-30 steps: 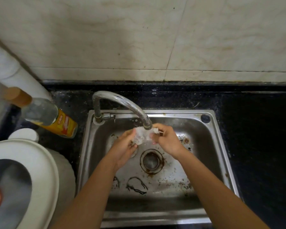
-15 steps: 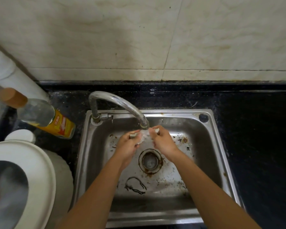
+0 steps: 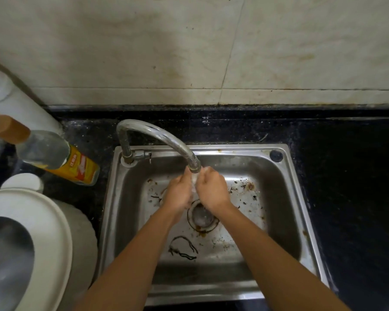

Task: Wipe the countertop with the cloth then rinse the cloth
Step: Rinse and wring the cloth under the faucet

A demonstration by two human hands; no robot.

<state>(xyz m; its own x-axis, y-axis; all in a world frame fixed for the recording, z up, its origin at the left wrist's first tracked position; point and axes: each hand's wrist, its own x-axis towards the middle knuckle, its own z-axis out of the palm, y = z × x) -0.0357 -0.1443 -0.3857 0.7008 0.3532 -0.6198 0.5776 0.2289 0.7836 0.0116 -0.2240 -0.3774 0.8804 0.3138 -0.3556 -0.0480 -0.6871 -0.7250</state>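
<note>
Gripping cloth (image 3: 194, 181) mid sink (image 3: 281, 212): left hand (image 3: 179, 195), right hand (image 3: 212, 190).

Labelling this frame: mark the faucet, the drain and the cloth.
faucet (image 3: 160, 134): head view, middle of curved spout.
drain (image 3: 202, 216): head view, centre of strainer.
cloth (image 3: 194, 179): head view, white patch below the nozzle.

The sink (image 3: 234, 148) sits in the bench (image 3: 346, 176), tap (image 3: 157, 133) at its back left. A bottle (image 3: 76, 167) stands to its left; the cloth (image 3: 195, 179) is under the spout.
</note>
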